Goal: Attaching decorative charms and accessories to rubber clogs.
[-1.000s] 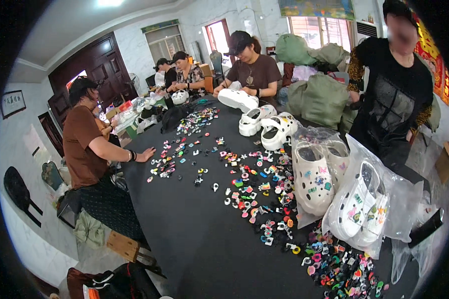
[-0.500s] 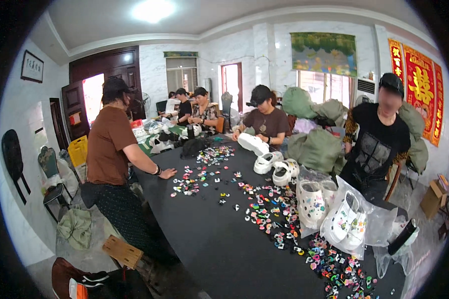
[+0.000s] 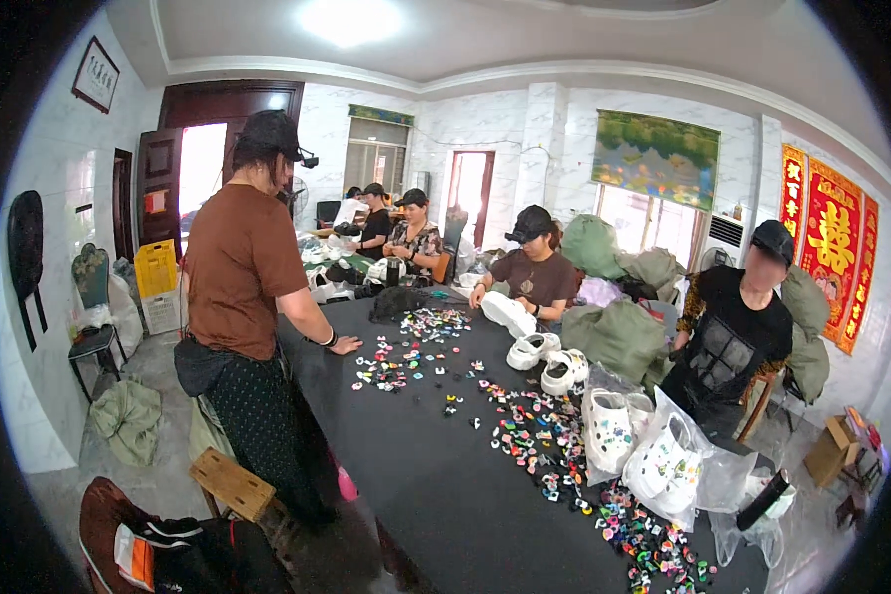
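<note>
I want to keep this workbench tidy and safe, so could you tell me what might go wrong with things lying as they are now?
The small colourful charms lie loose right up to the edge of the black table, so some could roll off. The clear bags of white clogs slump at the table's side and might tip. The low wooden stool stands in the walkway, a possible trip hazard.

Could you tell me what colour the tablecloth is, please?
Black, clearest in the head view: tablecloth.
</note>
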`<act>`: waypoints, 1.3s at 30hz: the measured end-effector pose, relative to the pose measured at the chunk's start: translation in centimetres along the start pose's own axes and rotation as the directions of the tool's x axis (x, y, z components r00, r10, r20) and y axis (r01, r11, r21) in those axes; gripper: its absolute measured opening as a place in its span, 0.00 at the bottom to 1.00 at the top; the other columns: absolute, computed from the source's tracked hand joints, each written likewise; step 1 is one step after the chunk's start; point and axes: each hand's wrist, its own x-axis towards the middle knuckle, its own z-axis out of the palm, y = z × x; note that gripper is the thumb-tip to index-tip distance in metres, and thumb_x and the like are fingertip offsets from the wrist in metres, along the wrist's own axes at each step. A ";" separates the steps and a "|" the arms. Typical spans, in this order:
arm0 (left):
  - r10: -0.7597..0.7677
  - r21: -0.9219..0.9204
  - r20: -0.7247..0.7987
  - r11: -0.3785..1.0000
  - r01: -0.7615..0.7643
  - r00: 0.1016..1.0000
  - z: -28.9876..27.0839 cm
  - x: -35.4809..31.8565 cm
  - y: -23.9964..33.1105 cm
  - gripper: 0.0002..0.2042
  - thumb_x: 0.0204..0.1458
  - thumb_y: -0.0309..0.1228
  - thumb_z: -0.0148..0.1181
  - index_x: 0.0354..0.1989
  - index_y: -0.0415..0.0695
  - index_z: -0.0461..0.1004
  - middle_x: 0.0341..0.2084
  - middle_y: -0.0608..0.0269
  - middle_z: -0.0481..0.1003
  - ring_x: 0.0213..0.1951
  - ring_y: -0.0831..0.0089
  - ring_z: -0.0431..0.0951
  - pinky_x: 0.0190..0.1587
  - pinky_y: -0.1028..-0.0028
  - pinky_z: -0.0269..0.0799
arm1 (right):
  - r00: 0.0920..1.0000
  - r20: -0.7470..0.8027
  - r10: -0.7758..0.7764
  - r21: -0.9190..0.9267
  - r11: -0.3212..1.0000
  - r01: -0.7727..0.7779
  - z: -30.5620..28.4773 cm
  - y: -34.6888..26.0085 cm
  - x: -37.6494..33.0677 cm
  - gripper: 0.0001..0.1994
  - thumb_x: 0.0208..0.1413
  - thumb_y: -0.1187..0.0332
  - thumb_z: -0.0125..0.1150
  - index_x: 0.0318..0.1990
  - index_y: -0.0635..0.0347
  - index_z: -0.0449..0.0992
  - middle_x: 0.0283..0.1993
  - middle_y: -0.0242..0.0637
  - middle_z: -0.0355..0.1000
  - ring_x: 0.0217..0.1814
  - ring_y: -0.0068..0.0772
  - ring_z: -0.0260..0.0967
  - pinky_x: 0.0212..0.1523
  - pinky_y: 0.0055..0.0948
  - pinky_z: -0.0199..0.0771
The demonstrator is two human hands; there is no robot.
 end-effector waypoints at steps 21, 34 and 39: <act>0.109 0.384 -0.639 0.903 0.193 0.762 -23.5 -9.5 21.6 0.31 0.48 0.28 0.49 0.65 0.45 0.53 0.24 0.42 0.75 0.29 0.43 0.76 0.32 0.51 0.70 | 0.649 -0.128 0.750 0.293 0.654 -0.698 5.9 -6.7 -1.9 0.17 0.58 0.57 0.55 0.40 0.65 0.75 0.38 0.57 0.74 0.44 0.57 0.72 0.43 0.47 0.72; -0.533 0.024 -0.783 0.491 0.871 0.322 -30.5 -21.8 0.7 0.15 0.43 0.32 0.49 0.33 0.38 0.79 0.34 0.45 0.78 0.39 0.49 0.79 0.41 0.58 0.74 | 0.597 -0.307 0.741 0.481 0.662 -0.574 5.4 -8.2 -4.0 0.10 0.54 0.65 0.59 0.36 0.63 0.75 0.30 0.54 0.73 0.36 0.59 0.70 0.33 0.48 0.69; -0.497 0.307 -0.502 0.663 0.683 0.708 -23.3 -24.6 2.5 0.12 0.39 0.36 0.55 0.25 0.41 0.79 0.24 0.51 0.78 0.30 0.53 0.79 0.29 0.60 0.73 | 0.585 -0.322 0.744 0.556 0.649 -0.520 5.5 -7.8 -9.2 0.12 0.53 0.68 0.58 0.44 0.60 0.73 0.32 0.51 0.74 0.34 0.52 0.74 0.34 0.40 0.71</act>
